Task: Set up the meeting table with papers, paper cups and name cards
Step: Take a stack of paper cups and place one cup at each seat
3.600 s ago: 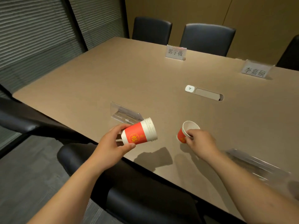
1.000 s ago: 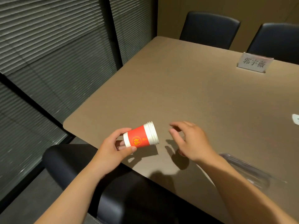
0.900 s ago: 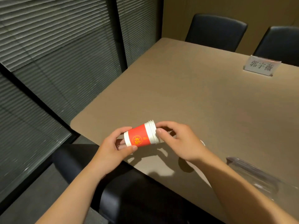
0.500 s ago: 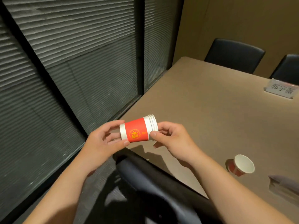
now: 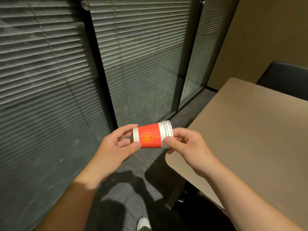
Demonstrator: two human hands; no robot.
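Observation:
A stack of red and white paper cups (image 5: 152, 135) lies sideways in the air, off the left corner of the brown meeting table (image 5: 250, 130). My left hand (image 5: 116, 149) grips the stack's base end with thumb and fingers. My right hand (image 5: 188, 147) pinches the rim end, thumb below the white rims. The stack shows several nested rims. No papers or name cards are in sight.
Grey window blinds (image 5: 83, 64) with dark frames fill the left and centre. A black chair (image 5: 286, 79) stands at the table's far side, and another dark chair back (image 5: 200, 212) is below my right arm. A shoe (image 5: 144, 224) shows on the carpet.
My view has swung left, away from the table; the single cup and the name card are out of sight. Both hands keep the stack, now held past the table corner.

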